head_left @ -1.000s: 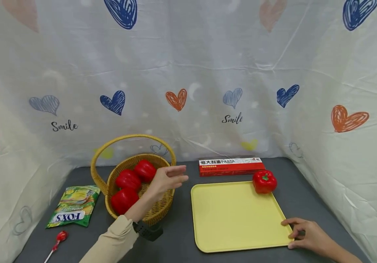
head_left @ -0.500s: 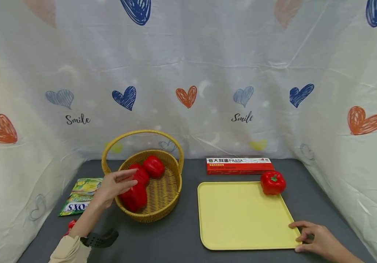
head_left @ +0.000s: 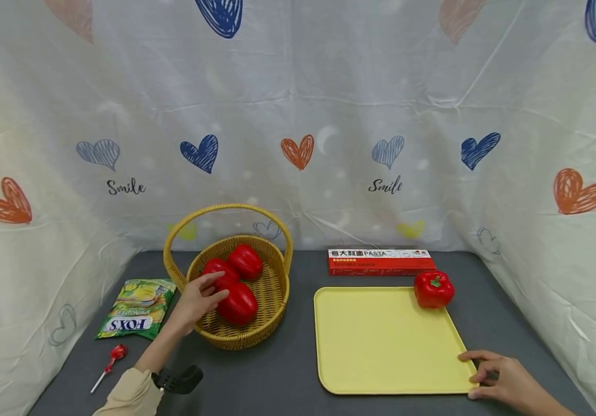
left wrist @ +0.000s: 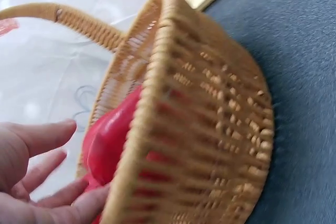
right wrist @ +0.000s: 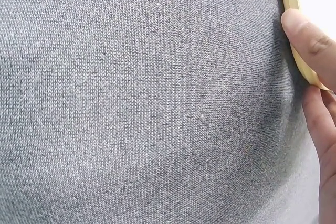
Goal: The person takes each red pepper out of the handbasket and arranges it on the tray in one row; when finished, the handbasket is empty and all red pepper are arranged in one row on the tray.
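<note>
My left hand (head_left: 197,302) reaches over the left rim of a yellow wicker basket (head_left: 256,338), thumb and fingers spread apart. Its fingertips are right at the red bell peppers inside, close to the front pepper (head_left: 237,304) and the left one (head_left: 219,271). A further red pepper (head_left: 246,262) lies at the back of the basket. In the left wrist view, the fingers (left wrist: 63,195) dip behind the woven rim beside a red pepper (left wrist: 113,140). My right hand (head_left: 503,378) pinches the front right corner of a yellow tray (head_left: 388,341) between thumb and fingers.
Another red pepper (head_left: 433,289) sits over the tray's back right corner. Behind the tray lies a red pasta box (head_left: 381,264). Left of the basket are a green FOX'S candy bag (head_left: 139,306) and a red lollipop (head_left: 117,352). The basket's tall handle (head_left: 230,207) arches up near the patterned curtain.
My left hand has swung left from over the basket, then come down at its left rim. The front pepper has shifted right inside the basket. The right hand stays at the tray corner.
</note>
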`<state>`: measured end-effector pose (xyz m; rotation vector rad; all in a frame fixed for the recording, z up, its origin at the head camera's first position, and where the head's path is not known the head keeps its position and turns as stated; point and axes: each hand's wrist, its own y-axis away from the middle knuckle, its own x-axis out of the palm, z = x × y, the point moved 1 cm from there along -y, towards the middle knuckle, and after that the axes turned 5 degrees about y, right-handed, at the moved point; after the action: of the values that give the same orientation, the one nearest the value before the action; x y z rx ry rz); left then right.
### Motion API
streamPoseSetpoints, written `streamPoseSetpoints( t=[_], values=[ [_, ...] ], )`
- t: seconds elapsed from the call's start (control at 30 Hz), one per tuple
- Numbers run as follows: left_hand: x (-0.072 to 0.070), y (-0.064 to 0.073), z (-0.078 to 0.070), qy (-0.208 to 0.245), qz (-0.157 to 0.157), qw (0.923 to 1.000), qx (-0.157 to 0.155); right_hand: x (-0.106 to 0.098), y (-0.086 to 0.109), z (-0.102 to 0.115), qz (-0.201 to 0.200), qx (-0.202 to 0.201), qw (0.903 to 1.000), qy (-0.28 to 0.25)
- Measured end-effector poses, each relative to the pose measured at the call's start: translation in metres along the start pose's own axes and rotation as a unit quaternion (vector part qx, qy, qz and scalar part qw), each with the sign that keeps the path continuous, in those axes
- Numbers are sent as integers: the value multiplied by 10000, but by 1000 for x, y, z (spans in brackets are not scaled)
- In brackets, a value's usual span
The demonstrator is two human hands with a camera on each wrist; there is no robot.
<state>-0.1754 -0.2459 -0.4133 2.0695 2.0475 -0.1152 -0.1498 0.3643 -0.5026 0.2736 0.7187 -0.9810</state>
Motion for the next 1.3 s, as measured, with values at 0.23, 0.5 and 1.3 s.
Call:
streamPoseSetpoints(
  t=[0.23,0.5,1.3],
  values=[
    [15,-14,5,355,-644,9951,-661,2,0,1,-31,-73,9998,-174],
    [17,-18,15,1191,-133,9809,-1533,0,1,1,-50,-72,9997,-207],
    [37,-22,18,2191,53,9671,-1294,0,1,-3,-207,-249,9994,113]
  ],
)
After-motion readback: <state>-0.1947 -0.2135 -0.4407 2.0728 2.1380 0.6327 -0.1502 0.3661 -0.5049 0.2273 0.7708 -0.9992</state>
